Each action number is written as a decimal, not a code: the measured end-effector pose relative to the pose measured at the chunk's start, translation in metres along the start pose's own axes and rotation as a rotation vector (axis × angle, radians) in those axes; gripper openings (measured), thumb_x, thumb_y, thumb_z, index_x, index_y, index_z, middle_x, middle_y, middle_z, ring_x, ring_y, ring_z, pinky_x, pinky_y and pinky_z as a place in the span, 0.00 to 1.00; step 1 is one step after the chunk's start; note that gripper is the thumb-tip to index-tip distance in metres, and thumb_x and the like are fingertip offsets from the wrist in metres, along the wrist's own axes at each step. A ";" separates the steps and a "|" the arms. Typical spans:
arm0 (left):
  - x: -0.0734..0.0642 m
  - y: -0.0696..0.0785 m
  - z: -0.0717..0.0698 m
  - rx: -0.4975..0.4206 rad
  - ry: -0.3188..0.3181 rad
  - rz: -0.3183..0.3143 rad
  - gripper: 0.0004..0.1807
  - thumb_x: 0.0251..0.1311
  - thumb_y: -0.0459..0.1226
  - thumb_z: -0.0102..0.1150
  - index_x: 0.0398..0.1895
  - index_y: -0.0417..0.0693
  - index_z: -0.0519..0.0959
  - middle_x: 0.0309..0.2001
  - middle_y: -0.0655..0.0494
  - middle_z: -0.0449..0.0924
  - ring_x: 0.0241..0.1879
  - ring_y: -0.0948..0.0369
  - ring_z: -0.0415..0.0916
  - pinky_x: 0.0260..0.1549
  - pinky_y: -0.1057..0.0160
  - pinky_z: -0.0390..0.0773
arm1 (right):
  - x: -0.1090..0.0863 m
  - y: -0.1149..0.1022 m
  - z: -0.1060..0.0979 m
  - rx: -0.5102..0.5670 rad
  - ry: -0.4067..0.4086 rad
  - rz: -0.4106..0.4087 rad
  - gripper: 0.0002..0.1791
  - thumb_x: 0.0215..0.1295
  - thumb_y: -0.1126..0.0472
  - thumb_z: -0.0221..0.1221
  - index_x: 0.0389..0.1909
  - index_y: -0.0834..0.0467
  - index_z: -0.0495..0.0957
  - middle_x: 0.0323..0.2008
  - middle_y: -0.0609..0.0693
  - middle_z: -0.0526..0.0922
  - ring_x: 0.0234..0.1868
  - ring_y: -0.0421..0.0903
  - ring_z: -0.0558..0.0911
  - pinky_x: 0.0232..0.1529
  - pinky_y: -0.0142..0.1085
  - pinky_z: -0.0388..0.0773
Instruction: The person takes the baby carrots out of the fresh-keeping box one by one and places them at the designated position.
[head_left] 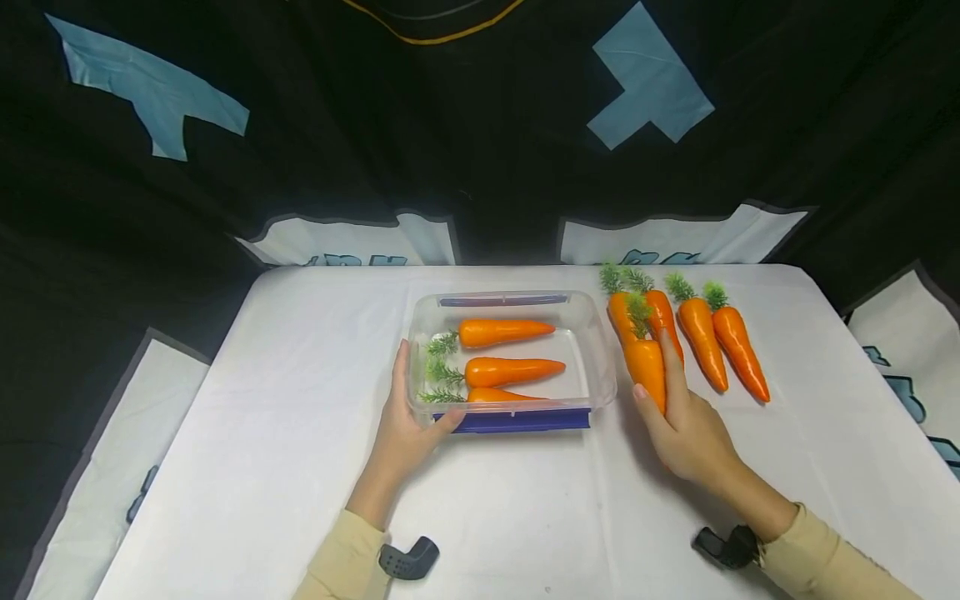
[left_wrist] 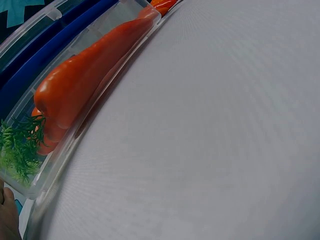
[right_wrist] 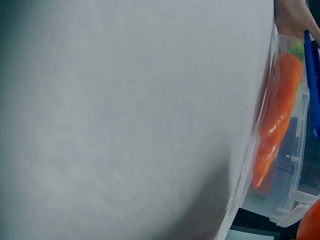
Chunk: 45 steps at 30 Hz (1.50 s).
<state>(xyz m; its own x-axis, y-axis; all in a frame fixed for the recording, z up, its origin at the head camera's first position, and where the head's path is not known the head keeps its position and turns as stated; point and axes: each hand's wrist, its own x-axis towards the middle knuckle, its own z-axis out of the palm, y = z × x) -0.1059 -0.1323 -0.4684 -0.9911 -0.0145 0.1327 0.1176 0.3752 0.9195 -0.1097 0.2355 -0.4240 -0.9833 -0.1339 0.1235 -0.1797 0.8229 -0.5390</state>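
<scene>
A clear plastic food container (head_left: 602, 358) with a blue latch flap (head_left: 517, 422) along its front holds three orange carrots with green tops, tops to the left. My left hand (head_left: 403, 437) grips its front left corner, thumb over the front edge and fingers along the left side. To the container's right, my right hand (head_left: 696, 435) holds another carrot (head_left: 645, 367) between thumb and fingers, its leafy top pointing away from me. In the left wrist view the nearest boxed carrot (left_wrist: 75, 90) shows through the wall; the right wrist view shows the held carrot's edge (right_wrist: 311, 224) at the lower corner.
Several more carrots lie on the white table (head_left: 225, 433) at the right, among them one (head_left: 621, 312) just beyond the held carrot and one (head_left: 741, 354) farthest right. A black curtain (head_left: 480, 150) with pale blue patches hangs behind the table.
</scene>
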 end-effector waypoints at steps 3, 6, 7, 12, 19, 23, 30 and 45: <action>0.000 0.000 0.000 -0.009 0.001 -0.003 0.64 0.51 0.49 0.73 0.80 0.70 0.34 0.81 0.62 0.37 0.80 0.50 0.42 0.72 0.32 0.48 | -0.003 0.002 0.004 0.018 0.016 0.012 0.45 0.77 0.47 0.47 0.79 0.46 0.26 0.32 0.67 0.82 0.22 0.54 0.80 0.20 0.46 0.76; -0.001 -0.001 0.000 -0.015 0.002 -0.005 0.64 0.51 0.49 0.73 0.80 0.72 0.34 0.81 0.62 0.37 0.80 0.50 0.42 0.73 0.32 0.48 | -0.006 0.005 0.007 0.031 0.017 0.020 0.45 0.77 0.48 0.46 0.79 0.49 0.25 0.55 0.76 0.76 0.39 0.67 0.84 0.37 0.59 0.81; -0.001 -0.001 -0.001 -0.014 0.001 -0.005 0.64 0.51 0.49 0.73 0.79 0.73 0.34 0.81 0.62 0.37 0.80 0.50 0.42 0.73 0.32 0.48 | -0.007 0.006 0.008 0.036 0.017 0.019 0.45 0.77 0.49 0.46 0.79 0.50 0.25 0.62 0.77 0.71 0.46 0.70 0.82 0.44 0.63 0.79; 0.000 -0.003 -0.001 -0.010 0.000 0.000 0.64 0.51 0.50 0.73 0.79 0.76 0.33 0.81 0.62 0.37 0.80 0.50 0.42 0.73 0.32 0.48 | -0.011 0.013 0.014 0.063 0.023 0.003 0.46 0.77 0.52 0.48 0.79 0.52 0.24 0.68 0.76 0.64 0.58 0.72 0.76 0.58 0.68 0.70; 0.000 -0.002 -0.002 -0.021 0.000 -0.007 0.63 0.51 0.50 0.73 0.78 0.78 0.33 0.81 0.63 0.37 0.80 0.50 0.42 0.73 0.32 0.48 | -0.015 0.017 0.020 0.071 0.052 -0.015 0.47 0.77 0.52 0.50 0.79 0.55 0.26 0.72 0.74 0.58 0.66 0.74 0.68 0.63 0.68 0.64; 0.000 -0.003 -0.001 -0.027 -0.005 -0.003 0.64 0.51 0.49 0.73 0.79 0.75 0.33 0.81 0.63 0.36 0.80 0.51 0.41 0.73 0.33 0.48 | -0.016 0.018 0.023 0.053 0.049 -0.010 0.46 0.77 0.52 0.48 0.79 0.55 0.26 0.69 0.76 0.61 0.63 0.75 0.70 0.63 0.69 0.64; 0.001 -0.002 -0.001 -0.027 -0.010 -0.013 0.64 0.51 0.49 0.73 0.79 0.74 0.33 0.81 0.64 0.36 0.80 0.50 0.42 0.72 0.31 0.48 | -0.016 0.021 0.026 0.018 0.056 0.004 0.45 0.78 0.51 0.47 0.79 0.54 0.27 0.64 0.76 0.68 0.56 0.73 0.75 0.57 0.70 0.68; 0.000 -0.001 0.000 -0.012 -0.010 -0.024 0.64 0.52 0.51 0.73 0.79 0.75 0.33 0.81 0.63 0.36 0.80 0.49 0.41 0.72 0.31 0.47 | -0.019 0.018 0.024 -0.138 -0.032 0.081 0.43 0.77 0.44 0.44 0.80 0.56 0.33 0.43 0.69 0.81 0.35 0.55 0.75 0.40 0.47 0.67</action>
<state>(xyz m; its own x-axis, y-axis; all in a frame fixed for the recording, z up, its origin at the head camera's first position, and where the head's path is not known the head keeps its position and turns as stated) -0.1064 -0.1326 -0.4688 -0.9942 -0.0142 0.1068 0.0943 0.3641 0.9266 -0.0946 0.2394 -0.4564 -0.9952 -0.0797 0.0561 -0.0961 0.8994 -0.4264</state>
